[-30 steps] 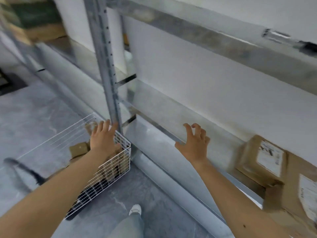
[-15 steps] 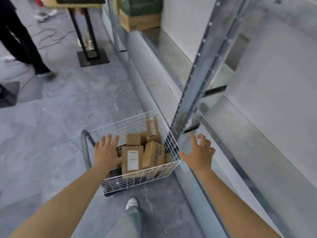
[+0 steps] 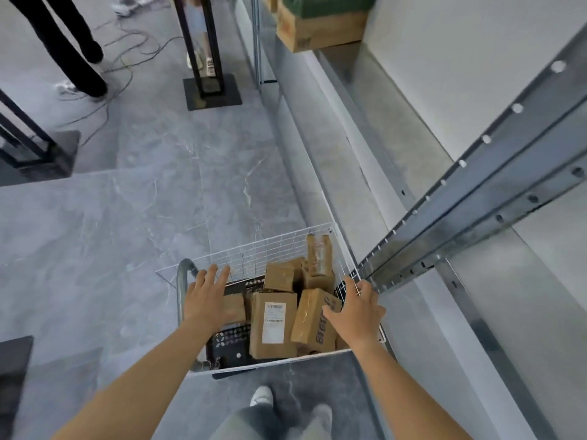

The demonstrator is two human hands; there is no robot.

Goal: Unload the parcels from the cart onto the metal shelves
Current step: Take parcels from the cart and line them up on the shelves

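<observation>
The wire cart (image 3: pixel 254 246) stands on the grey floor (image 3: pixel 158 201) just beside the metal shelves (image 3: pixel 470 201), with a heap of cardboard parcels (image 3: pixel 281 277) inside. The left hand (image 3: pixel 209 300), fingers spread, is over a small parcel (image 3: pixel 237 309) at the cart's left side. The right hand (image 3: pixel 355 312), also spread and holding nothing, is over the printed parcel (image 3: pixel 309 315); whether either hand touches a parcel cannot be told. A labelled parcel (image 3: pixel 274 325) lies between the hands.

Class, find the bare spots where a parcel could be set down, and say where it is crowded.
Free: the metal shelf between the far cardboard box and the slanted upright; the black cart deck left of the labelled parcel. Crowded: its right half.
</observation>
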